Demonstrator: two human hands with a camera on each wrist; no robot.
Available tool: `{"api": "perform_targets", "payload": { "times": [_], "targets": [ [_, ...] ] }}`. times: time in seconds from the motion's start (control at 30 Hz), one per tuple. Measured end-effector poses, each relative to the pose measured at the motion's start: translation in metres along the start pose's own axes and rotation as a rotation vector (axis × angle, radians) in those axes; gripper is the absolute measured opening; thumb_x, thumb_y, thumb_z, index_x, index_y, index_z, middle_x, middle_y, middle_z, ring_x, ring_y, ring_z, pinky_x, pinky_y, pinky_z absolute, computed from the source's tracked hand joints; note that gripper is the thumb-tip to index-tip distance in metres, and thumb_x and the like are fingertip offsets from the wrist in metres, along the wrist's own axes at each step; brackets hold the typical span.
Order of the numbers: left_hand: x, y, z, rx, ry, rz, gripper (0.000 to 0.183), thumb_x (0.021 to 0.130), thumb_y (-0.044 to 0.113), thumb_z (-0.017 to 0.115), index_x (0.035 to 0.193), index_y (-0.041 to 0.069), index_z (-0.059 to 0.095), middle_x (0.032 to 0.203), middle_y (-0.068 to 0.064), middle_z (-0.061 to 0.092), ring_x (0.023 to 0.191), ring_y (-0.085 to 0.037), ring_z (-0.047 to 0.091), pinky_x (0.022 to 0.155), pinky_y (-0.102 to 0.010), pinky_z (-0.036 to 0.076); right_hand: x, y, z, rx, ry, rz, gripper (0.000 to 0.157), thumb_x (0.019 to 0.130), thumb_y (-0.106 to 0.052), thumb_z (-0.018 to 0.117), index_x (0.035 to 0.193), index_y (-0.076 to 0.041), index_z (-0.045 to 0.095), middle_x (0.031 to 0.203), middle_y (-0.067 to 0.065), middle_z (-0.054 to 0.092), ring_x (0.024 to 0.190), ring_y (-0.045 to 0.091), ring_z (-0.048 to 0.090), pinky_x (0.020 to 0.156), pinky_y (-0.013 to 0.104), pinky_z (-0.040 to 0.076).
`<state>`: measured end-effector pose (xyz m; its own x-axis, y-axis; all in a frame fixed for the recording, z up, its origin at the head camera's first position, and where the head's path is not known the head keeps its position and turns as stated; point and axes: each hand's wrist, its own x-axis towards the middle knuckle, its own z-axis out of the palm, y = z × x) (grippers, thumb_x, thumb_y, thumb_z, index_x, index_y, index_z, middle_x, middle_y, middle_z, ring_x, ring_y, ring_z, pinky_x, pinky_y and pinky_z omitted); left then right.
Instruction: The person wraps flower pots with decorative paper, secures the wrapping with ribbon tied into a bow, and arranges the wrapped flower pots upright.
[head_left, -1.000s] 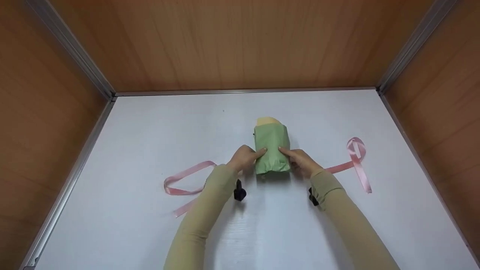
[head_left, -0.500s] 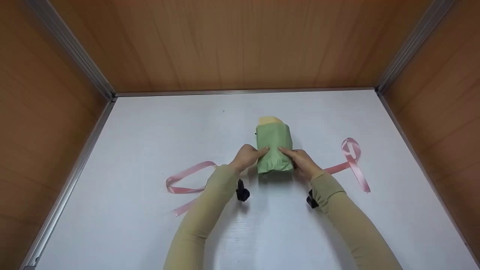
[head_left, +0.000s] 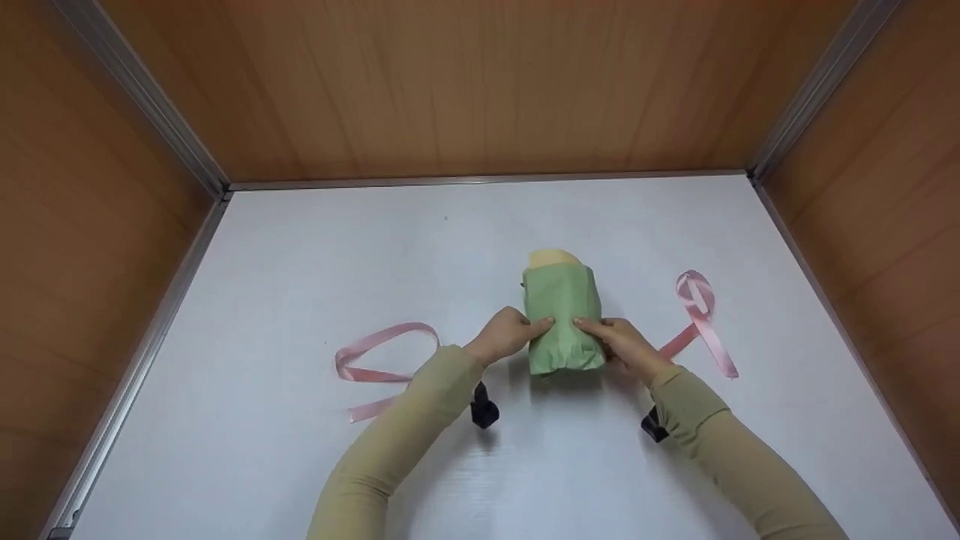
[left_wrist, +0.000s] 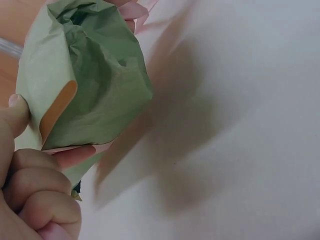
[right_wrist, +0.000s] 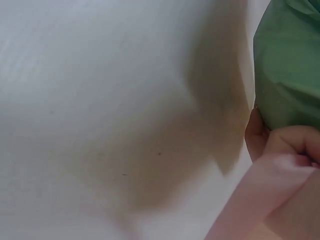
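Observation:
A green paper package, with yellow showing at its far end, is held between both hands. My left hand grips its left side, thumb on top and fingers curled below. From the right, my right hand grips it the same way. The left wrist view shows the crumpled, folded near end of the package tilted over its shadow. Pink ribbon runs out from the right hand's curled fingers. A bit of pink also shows under the left hand's fingers.
On the white table, a ribbon tail loops out left of the left arm. Another ribbon tail lies looped at the right. Wooden panels close off the back and sides. Black devices hang under the wrists.
Both hands have moved right and nearer to me with the green package. The right-hand ribbon loop has shifted slightly left.

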<state>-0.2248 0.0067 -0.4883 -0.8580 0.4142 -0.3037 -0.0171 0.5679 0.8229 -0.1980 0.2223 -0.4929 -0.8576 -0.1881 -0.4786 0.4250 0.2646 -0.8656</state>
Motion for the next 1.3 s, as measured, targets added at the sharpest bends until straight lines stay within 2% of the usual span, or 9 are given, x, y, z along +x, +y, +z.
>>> {"api": "perform_targets", "payload": {
  "times": [0.23,0.43,0.73,0.83,0.93,1.03,1.13,1.2,1.3],
  "targets": [
    [-0.016,-0.004,0.015,0.025,-0.05,0.032,0.055,0.094,0.044,0.054,0.047,0.019,0.04,0.042,0.009,0.029,0.04,-0.006,0.024,0.04,-0.022,0.023,-0.02,0.013,-0.001,-0.079,-0.033,0.011,0.061,0.091,-0.047,0.057,0.119,0.007,0.053,0.08,-0.002,0.065,0.072,0.007,0.058,0.066,0.023,0.048],
    [-0.023,-0.007,0.026,0.035,-0.078,0.019,0.053,0.093,0.046,0.054,0.052,0.014,0.046,0.044,0.009,0.03,0.041,-0.006,0.026,0.041,-0.022,0.024,-0.029,0.02,-0.004,-0.129,-0.041,0.032,0.063,0.09,-0.046,0.058,0.122,0.008,0.052,0.088,0.001,0.066,0.078,0.008,0.059,0.069,0.024,0.049],
    [-0.021,-0.007,0.034,0.022,-0.065,0.012,0.054,0.092,0.047,0.056,0.05,0.017,0.043,0.044,0.009,0.03,0.041,-0.006,0.026,0.041,-0.022,0.024,-0.03,0.026,-0.012,-0.154,-0.076,0.024,0.062,0.091,-0.046,0.056,0.121,0.008,0.052,0.09,0.001,0.067,0.078,0.009,0.059,0.069,0.024,0.048],
    [-0.02,-0.009,0.036,0.027,-0.058,0.026,0.055,0.092,0.048,0.056,0.047,0.019,0.04,0.044,0.01,0.029,0.041,-0.006,0.026,0.041,-0.021,0.024,-0.029,0.026,-0.013,-0.189,-0.073,0.03,0.068,0.092,-0.047,0.055,0.127,0.01,0.046,0.102,0.01,0.066,0.086,0.014,0.061,0.075,0.028,0.05],
    [-0.019,-0.01,0.036,0.034,-0.064,0.029,0.055,0.092,0.049,0.055,0.047,0.02,0.039,0.044,0.01,0.028,0.042,-0.006,0.026,0.042,-0.021,0.024,-0.031,0.024,-0.011,-0.298,0.002,0.007,0.085,0.088,-0.053,0.057,0.14,0.009,0.03,0.128,0.023,0.052,0.111,0.029,0.056,0.094,0.041,0.047],
    [-0.02,-0.012,0.035,0.033,-0.059,0.02,0.055,0.092,0.049,0.055,0.047,0.02,0.038,0.045,0.01,0.027,0.043,-0.006,0.025,0.042,-0.022,0.024,-0.034,0.02,-0.007,-0.444,0.131,-0.112,0.099,0.083,-0.053,0.064,0.148,0.003,0.015,0.147,0.027,0.026,0.134,0.04,0.031,0.108,0.054,0.031],
    [-0.021,-0.013,0.034,0.025,-0.053,0.003,0.055,0.092,0.049,0.055,0.048,0.021,0.038,0.045,0.01,0.028,0.043,-0.006,0.025,0.042,-0.022,0.024,-0.037,0.018,-0.002,-0.561,0.227,-0.334,0.091,0.084,-0.041,0.069,0.148,0.0,0.019,0.152,0.023,0.014,0.14,0.041,0.015,0.11,0.058,0.023],
    [-0.021,-0.013,0.035,0.02,-0.053,-0.001,0.055,0.092,0.05,0.054,0.048,0.02,0.038,0.045,0.01,0.028,0.042,-0.007,0.026,0.042,-0.022,0.024,-0.038,0.019,0.0,-0.609,0.232,-0.493,0.077,0.087,-0.03,0.068,0.146,-0.001,0.029,0.153,0.018,0.014,0.141,0.038,0.012,0.111,0.057,0.021],
    [-0.02,-0.011,0.037,0.02,-0.053,-0.003,0.054,0.091,0.051,0.054,0.048,0.021,0.04,0.045,0.01,0.029,0.042,-0.007,0.027,0.042,-0.022,0.025,-0.036,0.023,0.001,-0.657,0.19,-0.694,0.058,0.09,-0.017,0.063,0.141,-0.002,0.04,0.152,0.015,0.025,0.141,0.034,0.019,0.111,0.054,0.022]
  ]
}}
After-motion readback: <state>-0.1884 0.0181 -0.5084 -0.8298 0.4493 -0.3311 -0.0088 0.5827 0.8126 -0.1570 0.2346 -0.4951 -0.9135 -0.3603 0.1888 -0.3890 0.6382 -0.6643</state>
